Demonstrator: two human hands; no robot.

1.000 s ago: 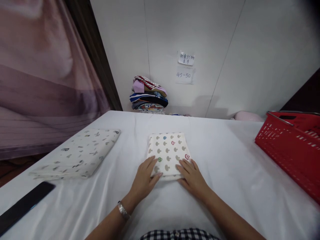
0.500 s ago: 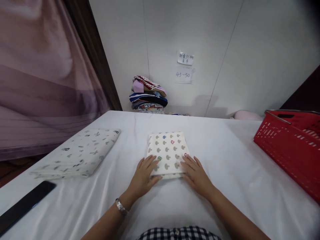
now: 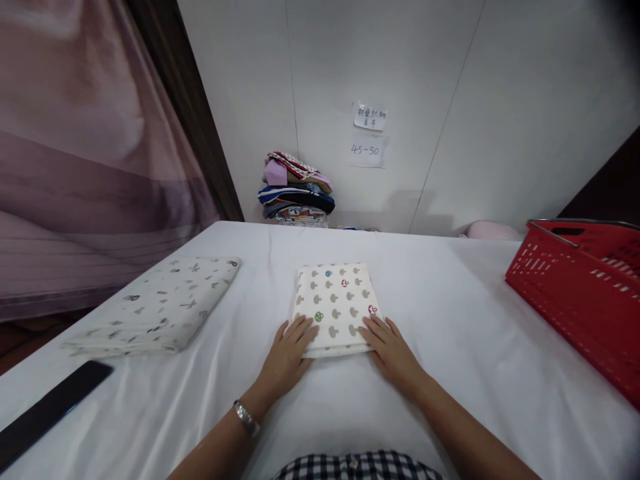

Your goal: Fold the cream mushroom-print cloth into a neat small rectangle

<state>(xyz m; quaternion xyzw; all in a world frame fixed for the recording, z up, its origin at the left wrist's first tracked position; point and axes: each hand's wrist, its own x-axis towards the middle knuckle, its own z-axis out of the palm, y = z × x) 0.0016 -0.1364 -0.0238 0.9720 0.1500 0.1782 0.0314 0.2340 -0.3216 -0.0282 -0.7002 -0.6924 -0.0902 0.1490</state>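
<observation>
White sheeting covers the table [image 3: 450, 320]. At twelve o'clock lies the folded mushroom-print cloth [image 3: 336, 303]. Both the left hand [image 3: 287, 357] and right hand [image 3: 395, 352], flat and empty, have slid back to its near corners, leaving the fold squared.

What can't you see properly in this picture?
Head view only:
- Red basket: the right edge cuts it off, and its wall hides the inside.
- Black flat thing: cut off at the left edge.
- Paper notes on the wall: top writing too small to read.
- Folded mushroom cloth: left hand and right hand cover its near corners.
</observation>
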